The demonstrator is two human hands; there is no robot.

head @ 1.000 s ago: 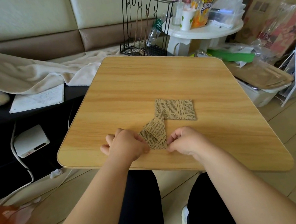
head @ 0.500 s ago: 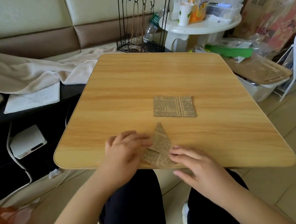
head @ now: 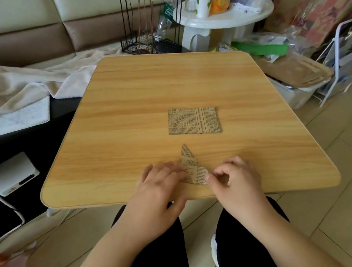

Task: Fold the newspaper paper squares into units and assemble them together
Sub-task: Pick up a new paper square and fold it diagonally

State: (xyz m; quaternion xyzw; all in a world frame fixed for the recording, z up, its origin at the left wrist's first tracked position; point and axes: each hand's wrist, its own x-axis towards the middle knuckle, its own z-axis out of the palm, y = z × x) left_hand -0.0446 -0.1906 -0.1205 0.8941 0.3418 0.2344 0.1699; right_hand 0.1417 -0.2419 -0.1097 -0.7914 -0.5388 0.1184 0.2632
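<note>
A folded newspaper triangle [head: 191,165] lies near the front edge of the wooden table [head: 141,97], its tip pointing away from me. My left hand [head: 160,186] lies flat over the triangle's left side, fingers straight and pressing it down. My right hand [head: 232,177] has curled fingers, and its fingertips pinch the triangle's lower right corner. A flat newspaper paper square [head: 193,120] rests untouched in the middle of the table, beyond the triangle.
A black wire rack [head: 148,22] and a white round side table [head: 226,19] with bottles and a cup stand behind the table. A beige blanket [head: 13,85] and notebook [head: 13,117] lie left. Clutter and a white frame [head: 347,55] fill the right.
The folded piece went from a partly raised flap shape to a flat triangle. My left hand flattened onto it, and my right hand moved up to pinch its right corner.
</note>
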